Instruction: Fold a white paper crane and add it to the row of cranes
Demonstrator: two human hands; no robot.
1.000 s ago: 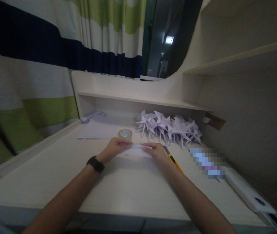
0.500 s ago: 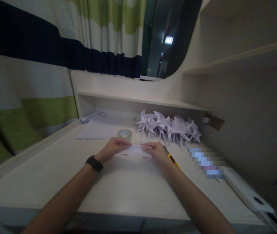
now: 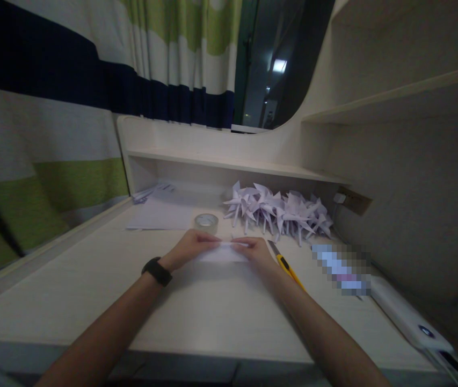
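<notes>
A small white sheet of paper [image 3: 224,254] lies at the middle of the desk, its far edge pinched between both hands. My left hand [image 3: 194,247], with a dark watch on the wrist, is closed on the paper's left side. From the right, my right hand [image 3: 255,250] grips the same edge with thumb and fingers, close to the left fingertips. The far edge looks folded or rolled, too small to be sure. Just beyond the left hand sits a roll of clear tape [image 3: 206,222]. A yellow utility knife [image 3: 287,267] lies beside the right hand, partly behind the forearm.
Several white paper pinwheels [image 3: 281,209] are heaped at the back under the shelf [image 3: 220,162]. Paper sheets [image 3: 160,212] and thin paper strips [image 3: 152,192] lie at the back left. On the right are a blurred-out object [image 3: 341,270] and a long white device [image 3: 409,314].
Both hands' fingertips have come slightly closer together along the paper's far edge. The paper now lies flatter, and more of the utility knife shows beside the right arm.
</notes>
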